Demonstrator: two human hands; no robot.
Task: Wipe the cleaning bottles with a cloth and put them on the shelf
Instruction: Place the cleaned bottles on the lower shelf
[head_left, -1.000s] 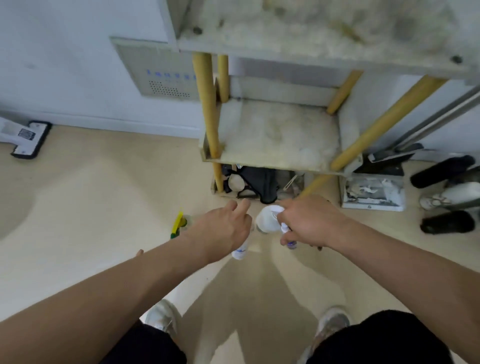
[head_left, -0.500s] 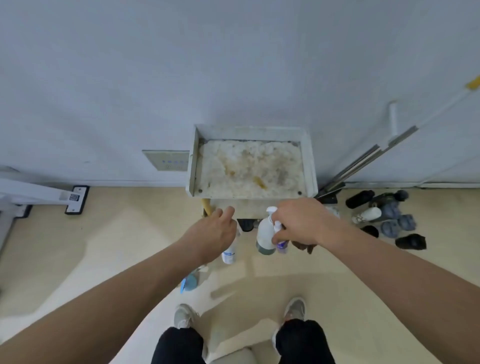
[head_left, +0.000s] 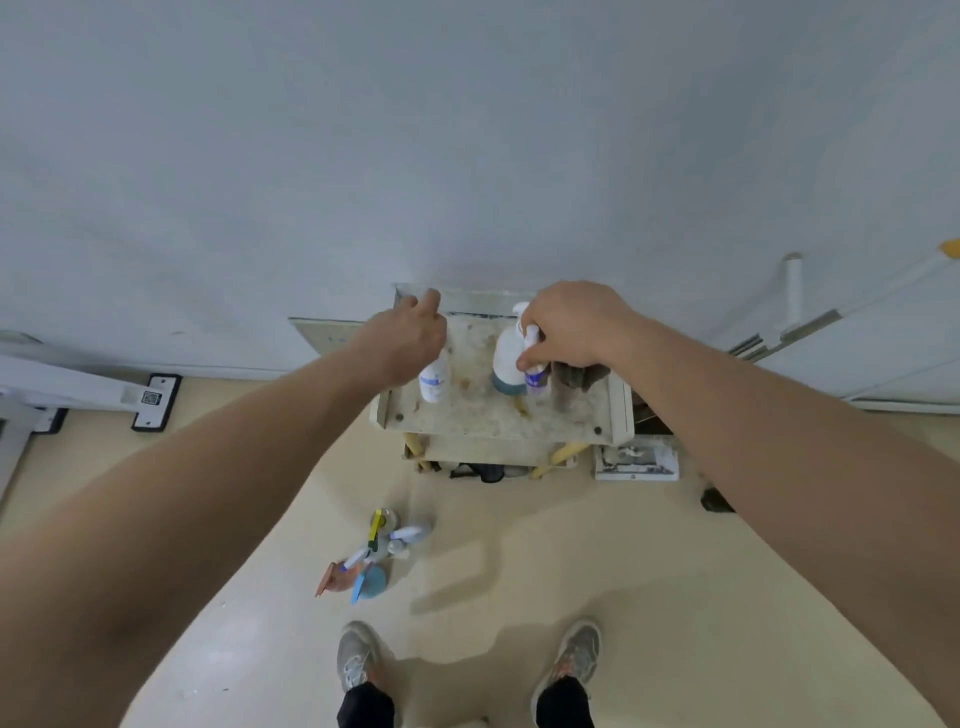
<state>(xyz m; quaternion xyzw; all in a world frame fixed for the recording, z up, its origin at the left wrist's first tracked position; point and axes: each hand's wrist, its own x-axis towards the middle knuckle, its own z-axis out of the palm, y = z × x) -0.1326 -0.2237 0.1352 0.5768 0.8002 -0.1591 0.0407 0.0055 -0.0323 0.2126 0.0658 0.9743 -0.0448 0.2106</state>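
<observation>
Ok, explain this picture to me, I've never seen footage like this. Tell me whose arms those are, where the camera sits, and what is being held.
There is no machine here: these are a person's bare arms. The one camera sits on their head, looking forward and down. The left hand grips a small white bottle by its top. The right hand holds a large spray bottle and a small purple-labelled bottle together. Both hands are over the shelf's stained top tray; whether the bottles touch it I cannot tell. Other bottles are on the floor below.
</observation>
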